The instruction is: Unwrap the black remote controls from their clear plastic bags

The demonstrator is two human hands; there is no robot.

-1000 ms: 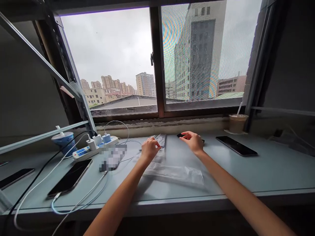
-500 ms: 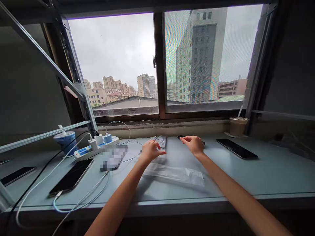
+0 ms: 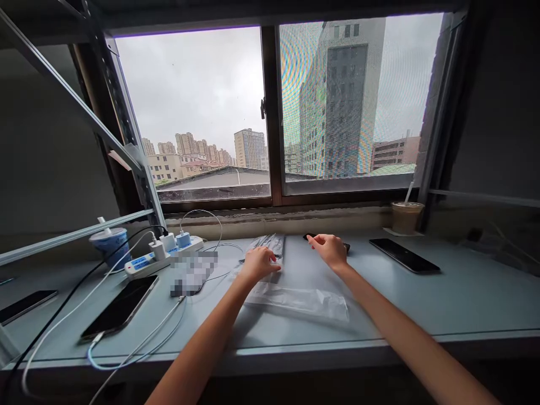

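Note:
My left hand [image 3: 258,262] lies knuckles up on the near end of a clear plastic packet [image 3: 272,245] with dark strips inside, its fingers curled down onto it. My right hand [image 3: 331,251] hovers just right of that packet, with thumb and fingers pinched together pointing left. A small black object [image 3: 306,236] lies on the desk right behind its fingertips; I cannot make out whether the fingers hold it. A longer clear plastic bag [image 3: 299,300] lies flat on the grey desk [image 3: 422,304] between my forearms.
A white power strip [image 3: 162,256] with chargers and white cables sits at the left, beside a blue cup [image 3: 108,242]. Dark phones lie at the left [image 3: 120,306], far left [image 3: 25,305] and right [image 3: 404,256]. An iced drink [image 3: 405,216] stands by the window sill.
My left hand has settled lower onto the packet and its thumb has drawn in. My right hand has barely shifted. The view has moved slightly.

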